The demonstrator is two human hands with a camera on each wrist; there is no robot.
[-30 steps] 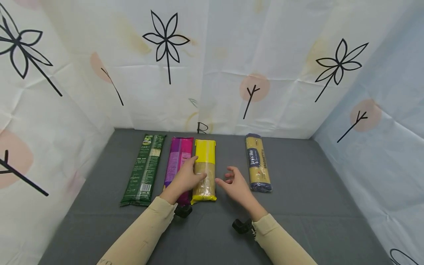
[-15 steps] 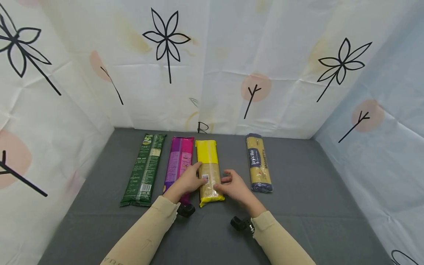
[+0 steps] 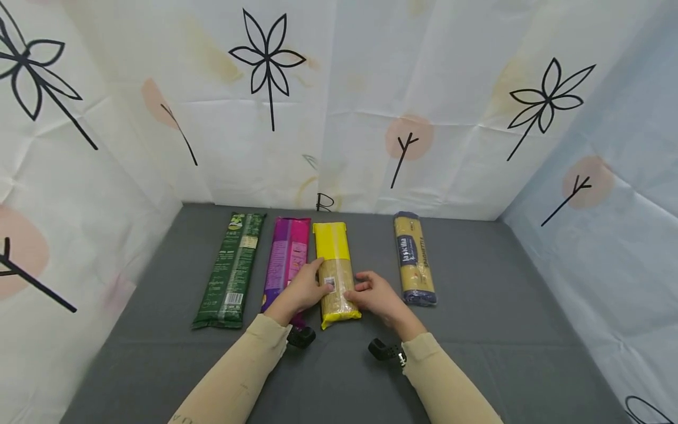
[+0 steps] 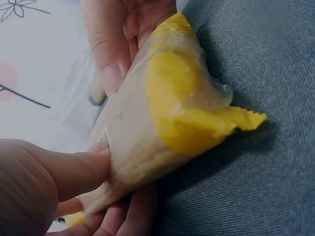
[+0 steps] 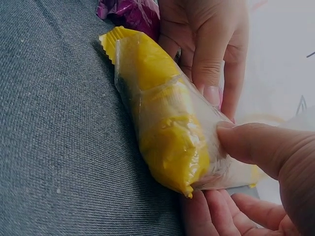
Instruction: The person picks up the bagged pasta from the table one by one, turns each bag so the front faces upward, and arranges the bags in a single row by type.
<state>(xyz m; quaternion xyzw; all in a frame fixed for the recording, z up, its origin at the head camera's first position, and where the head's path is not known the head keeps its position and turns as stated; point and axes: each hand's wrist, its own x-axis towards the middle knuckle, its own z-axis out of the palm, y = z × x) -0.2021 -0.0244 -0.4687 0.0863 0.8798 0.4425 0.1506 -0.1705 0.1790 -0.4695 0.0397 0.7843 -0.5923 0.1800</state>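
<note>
A yellow spaghetti packet [image 3: 336, 265] with a clear window lies near the middle of the table, slightly slanted. My left hand [image 3: 304, 290] grips its left edge, thumb on top and fingers curled at the side. From the right, my right hand [image 3: 380, 299] pinches the other edge, its thumb [image 5: 251, 140] on the clear film and fingers underneath. In the left wrist view the packet's crimped yellow end [image 4: 197, 128] points toward the camera. Directly left of the yellow packet lies a purple and pink packet [image 3: 286, 253], partly hidden by my left hand.
A green spaghetti packet [image 3: 229, 271] lies at the left. To the right is a blue and tan spaghetti packet [image 3: 414, 259]. All rest on a grey cloth-covered table [image 3: 477, 353], with a patterned white curtain [image 3: 355, 88] behind and at both sides.
Both hands have closed in on the yellow packet, the right hand coming to touch it. Its near end has shifted right, away from the purple packet, leaving it slanted.
</note>
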